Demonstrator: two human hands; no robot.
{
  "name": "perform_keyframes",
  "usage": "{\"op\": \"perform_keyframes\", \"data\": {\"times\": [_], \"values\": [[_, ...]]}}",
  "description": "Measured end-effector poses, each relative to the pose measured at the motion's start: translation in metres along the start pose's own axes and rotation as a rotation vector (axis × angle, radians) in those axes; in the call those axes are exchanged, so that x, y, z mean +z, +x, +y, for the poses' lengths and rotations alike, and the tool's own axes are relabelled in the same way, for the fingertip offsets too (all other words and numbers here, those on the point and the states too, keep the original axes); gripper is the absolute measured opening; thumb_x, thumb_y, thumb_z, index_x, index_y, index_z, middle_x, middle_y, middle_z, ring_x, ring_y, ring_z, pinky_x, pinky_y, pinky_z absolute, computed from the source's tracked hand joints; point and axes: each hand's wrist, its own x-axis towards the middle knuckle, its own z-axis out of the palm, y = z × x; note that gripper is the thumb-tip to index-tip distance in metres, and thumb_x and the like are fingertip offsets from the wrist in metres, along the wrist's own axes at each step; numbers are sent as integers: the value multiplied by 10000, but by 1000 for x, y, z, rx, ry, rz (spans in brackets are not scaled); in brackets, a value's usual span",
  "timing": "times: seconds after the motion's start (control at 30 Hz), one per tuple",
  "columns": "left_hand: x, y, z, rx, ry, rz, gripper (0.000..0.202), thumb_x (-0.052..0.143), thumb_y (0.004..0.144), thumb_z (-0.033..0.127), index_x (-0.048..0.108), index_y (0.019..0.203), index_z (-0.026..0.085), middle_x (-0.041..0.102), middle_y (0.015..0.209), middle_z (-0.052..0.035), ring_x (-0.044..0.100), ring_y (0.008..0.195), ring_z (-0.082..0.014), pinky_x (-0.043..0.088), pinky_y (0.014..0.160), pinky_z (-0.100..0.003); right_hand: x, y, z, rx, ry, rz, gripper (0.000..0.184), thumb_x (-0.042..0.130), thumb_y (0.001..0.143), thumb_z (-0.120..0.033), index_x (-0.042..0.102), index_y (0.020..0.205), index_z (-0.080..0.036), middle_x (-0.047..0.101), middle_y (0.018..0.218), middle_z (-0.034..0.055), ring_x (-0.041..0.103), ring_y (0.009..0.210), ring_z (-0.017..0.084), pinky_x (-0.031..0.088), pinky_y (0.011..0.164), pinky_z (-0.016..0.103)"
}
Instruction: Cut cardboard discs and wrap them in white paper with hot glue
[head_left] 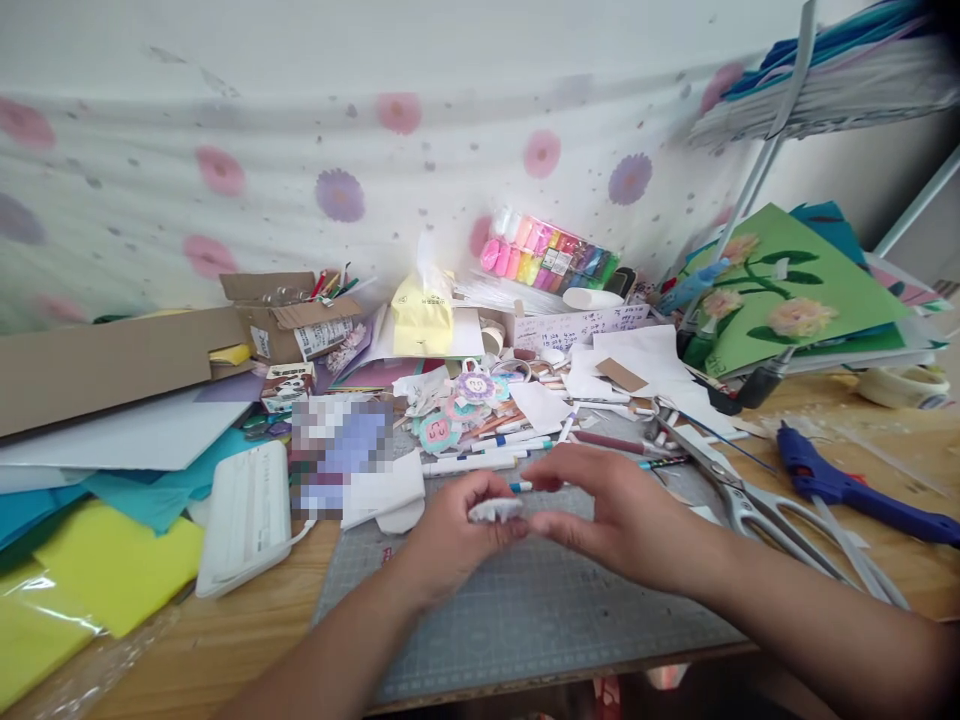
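Note:
My left hand (pixel 450 535) is closed around a small white crumpled piece (pixel 495 510), likely paper or clay, pinched between thumb and fingers. My right hand (pixel 611 510) comes in from the right with its fingertips curled and pressed on the same white piece. Both hands hover just above a grey cutting mat (pixel 525 610) near the desk's front edge. Behind the hands lie several pens and markers (pixel 487 455).
Large silver scissors (pixel 757 500) and a blue glue gun (pixel 847 485) lie right of the mat. A white flat device (pixel 244 515) and yellow and teal paper sheets (pixel 90 560) sit left. Cardboard boxes (pixel 292 320), coloured clay packs (pixel 547 255) and a green flower card (pixel 795 290) crowd the back.

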Motion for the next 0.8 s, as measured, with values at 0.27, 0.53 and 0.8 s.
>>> {"op": "perform_keyframes", "data": {"times": [0.27, 0.53, 0.8], "values": [[1, -4, -6, -152, -571, -193, 624, 693, 616, 674, 536, 954, 173, 534, 677, 12, 386, 542, -71, 253, 488, -192, 22, 12, 7, 168, 524, -21, 113, 574, 837, -248, 659, 816, -176, 706, 777, 36, 647, 734, 177, 512, 696, 310], [4, -1, 0, -201, -654, -198, 593, 297, 827, 728, 533, 921, 191, 606, 612, -27, 496, 473, -104, 348, 454, -203, 29, 15, 1, 268, 735, -24, 156, 593, 796, -303, 571, 692, -189, 619, 578, -18, 562, 570, 145, 421, 599, 278], [-4, -2, -3, -146, -687, -249, 368, 309, 954, 440, 538, 980, 153, 722, 793, -132, 640, 597, -163, 454, 573, -265, 29, 11, 8, 378, 719, 6, 187, 628, 737, -331, 566, 663, -171, 509, 566, -37, 444, 559, 122, 351, 577, 270]]}}
